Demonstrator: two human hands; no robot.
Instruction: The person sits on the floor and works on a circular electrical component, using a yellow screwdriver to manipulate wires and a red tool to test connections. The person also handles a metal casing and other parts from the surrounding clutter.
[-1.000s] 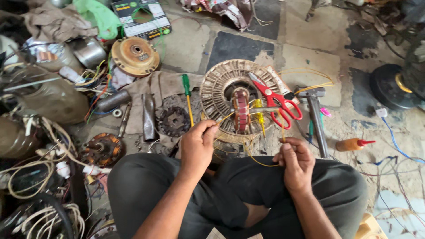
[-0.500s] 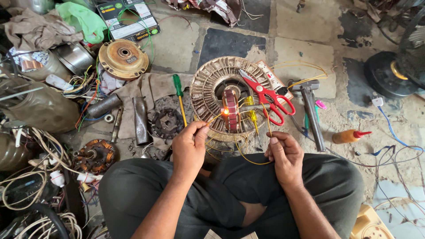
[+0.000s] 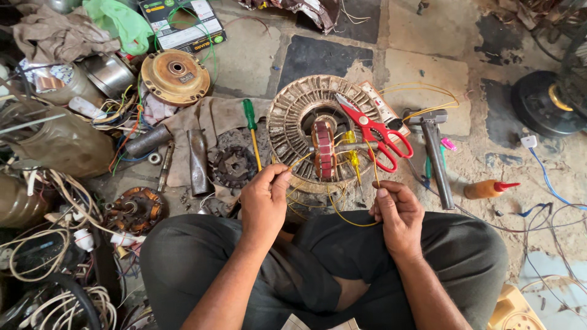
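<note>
On the floor (image 3: 428,55), just past the person's crossed legs, lies a round fan motor winding (image 3: 318,131). The left hand (image 3: 264,198) and right hand (image 3: 397,211) each pinch a thin yellow wire (image 3: 342,217) coming from it. Red scissors (image 3: 373,131) rest on top.

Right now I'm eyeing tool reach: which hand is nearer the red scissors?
Right. The right hand sits just below the red scissors, which lie on the round motor stator; the left hand is farther, below-left.
</note>
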